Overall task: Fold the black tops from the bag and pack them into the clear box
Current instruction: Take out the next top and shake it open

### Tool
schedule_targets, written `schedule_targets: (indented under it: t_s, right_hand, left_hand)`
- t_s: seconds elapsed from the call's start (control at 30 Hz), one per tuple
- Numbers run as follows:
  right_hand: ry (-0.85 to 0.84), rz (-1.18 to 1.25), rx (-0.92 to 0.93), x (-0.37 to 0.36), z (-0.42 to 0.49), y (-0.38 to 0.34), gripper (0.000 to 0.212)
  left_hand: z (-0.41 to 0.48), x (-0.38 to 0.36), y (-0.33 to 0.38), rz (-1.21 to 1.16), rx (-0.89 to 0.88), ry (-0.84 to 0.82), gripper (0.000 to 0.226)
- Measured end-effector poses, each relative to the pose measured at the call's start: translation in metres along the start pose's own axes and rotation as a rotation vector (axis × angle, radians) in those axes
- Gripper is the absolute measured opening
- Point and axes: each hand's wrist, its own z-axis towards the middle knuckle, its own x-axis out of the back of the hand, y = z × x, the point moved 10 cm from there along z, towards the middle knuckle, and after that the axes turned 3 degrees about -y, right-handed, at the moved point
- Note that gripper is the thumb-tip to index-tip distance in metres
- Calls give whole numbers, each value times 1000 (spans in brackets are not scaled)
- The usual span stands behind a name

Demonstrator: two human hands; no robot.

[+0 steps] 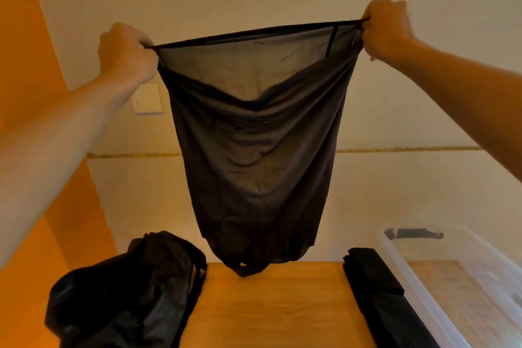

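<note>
A thin, semi-sheer black fabric top (pixel 254 150) hangs in the air in front of the pale wall, stretched by its upper hem between both raised hands. Its lowest bunched end dangles at the far edge of the light wooden table (pixel 268 305); whether it touches the wood cannot be told. The hanging cloth hides the middle of the wall and part of the table's far edge.

On the table to the left lies a crumpled shiny black bag (pixel 127 291). To the right a folded black top (pixel 378 297) lies just beside the clear plastic storage box (pixel 418 285), which has a black clip (pixel 412 233) at its far rim. A pale wall switch plate (pixel 148 99) shows beside the left wrist.

The left hand (pixel 127 51) has its fingers curled tight, pinching the hem's left end. The right hand (pixel 387 27) grips the right end the same way, fingers closed on the bunched fabric.
</note>
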Motion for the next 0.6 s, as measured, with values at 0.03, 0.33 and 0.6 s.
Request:
schedule_targets:
  t_s: [0.03,0.33,0.6]
  right_hand:
    - [-15,3,4,-2,-1,3,24]
    - [-314,538,-189,-35,-28,34,17]
    - [-677,1151,-763,-85,-68,73,19]
  left_hand:
    - [0,-2,-3,20,-7,1,30]
    - [-26,-34,-27,40,3,-120,14]
    - [-35,-108,-70,-1141,730,-219,26]
